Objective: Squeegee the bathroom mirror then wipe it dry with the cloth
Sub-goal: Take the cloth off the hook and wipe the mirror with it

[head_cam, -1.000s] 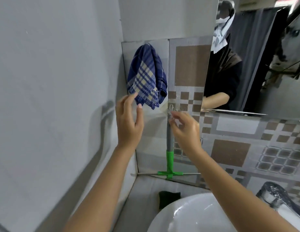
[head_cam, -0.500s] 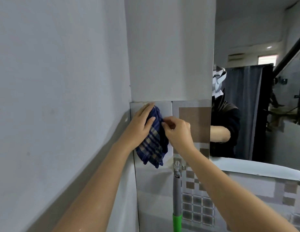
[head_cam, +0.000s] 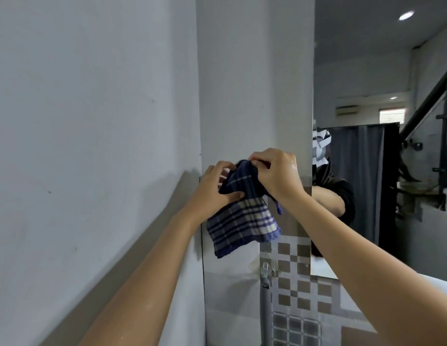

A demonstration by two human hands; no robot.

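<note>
Both hands are up at the wall corner, closed on the blue plaid cloth (head_cam: pixel 242 216). The right hand (head_cam: pixel 275 174) pinches its bunched top edge between curled fingers; the left hand (head_cam: pixel 215 189) is tucked in behind it, fingers wrapped into the folds, while the lower half of the cloth drapes free below them. Half a second back the cloth hung flat against the tile with the hands only arriving at it; now it is gathered and pulled away from the wall, so I'd say it has just come off its hook. A second back the right hand was at the top of the squeegee handle (head_cam: pixel 265 313), which now hangs untouched from the small clear hook (head_cam: pixel 265 269) below the cloth. That suggests the squeegee pass is over and drying is about to start. The mirror (head_cam: pixel 382 171) stands just right of the hands, its near edge beside the right wrist, reflecting a dark curtain and a forearm. No container shows in this view.
</note>
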